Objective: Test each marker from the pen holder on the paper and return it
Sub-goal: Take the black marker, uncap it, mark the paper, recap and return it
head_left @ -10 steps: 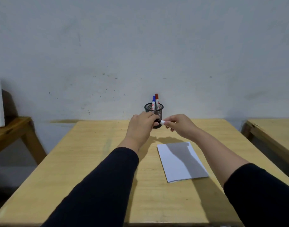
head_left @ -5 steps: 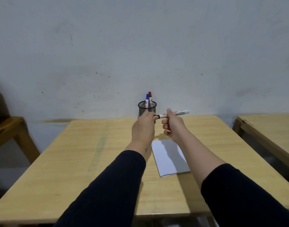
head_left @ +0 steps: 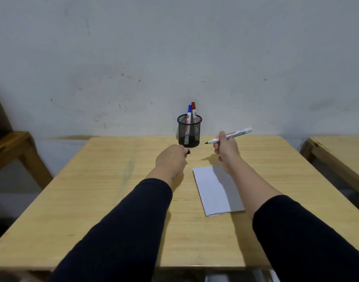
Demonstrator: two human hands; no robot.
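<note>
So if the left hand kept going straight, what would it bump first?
Probably the pen holder: the left hand, pinching the black cap, points at its base, though depth is hard to judge.

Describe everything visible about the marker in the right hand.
The marker has a white barrel, seemingly plastic, with red and dark printed lettering along its side. It is uncapped: a small dark tip shows at its left end, pointing toward the mesh pen holder. It lies nearly level, its rear end raised slightly to the right. The right hand grips it around the front half, holding it in the air above the table, beyond the paper. Nothing else touches it.
</note>
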